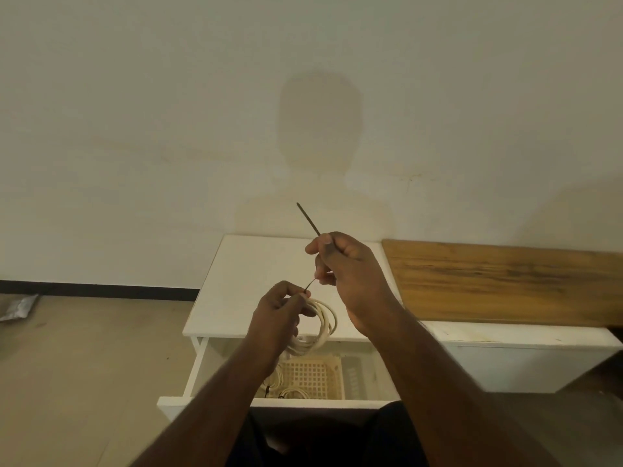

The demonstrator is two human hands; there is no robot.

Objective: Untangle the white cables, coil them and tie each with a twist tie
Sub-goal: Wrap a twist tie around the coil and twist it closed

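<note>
My left hand [281,315] pinches the top of a coiled white cable [320,332], which hangs in loops above the white table's front edge. My right hand [344,264] is closed around a thin dark twist tie [307,219]. The tie's long end sticks up to the left past my thumb. Its short lower end reaches down to my left fingertips at the coil. More white cables [286,392], some with dark ties on them, lie in the open drawer below.
A small white table [242,281] stands against the wall, its drawer [202,372] pulled open toward me. A cream plastic basket [313,379] sits inside the drawer. A wooden board [505,284] rests on a white bench to the right. Silver packaging [18,308] lies on the floor, left.
</note>
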